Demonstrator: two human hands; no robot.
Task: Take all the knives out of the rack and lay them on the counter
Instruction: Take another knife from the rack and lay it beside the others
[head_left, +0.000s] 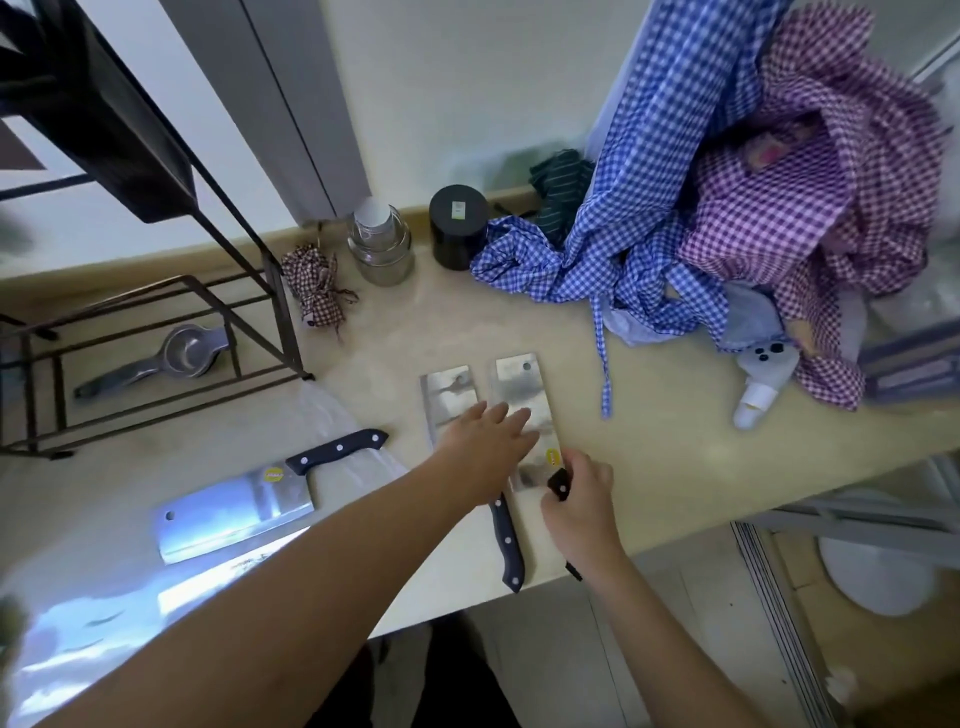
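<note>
Right hand (576, 499) grips the dark handle of one cleaver (524, 410) flat on the counter (649, 467) while the left hand (485, 449) lies spread across both blades; heavy, stiff, slick steel, best held by the handle.

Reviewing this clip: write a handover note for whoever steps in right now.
Left hand: open, flat on the two cleavers lying side by side.
Right hand: closed on the right cleaver handle.
Middle cleaver and left cleaver both lie on the counter.
Rack: only a metal squeezer shows, no knives in view.
Left: release the right cleaver; check the hidden parts of the rack.
</note>
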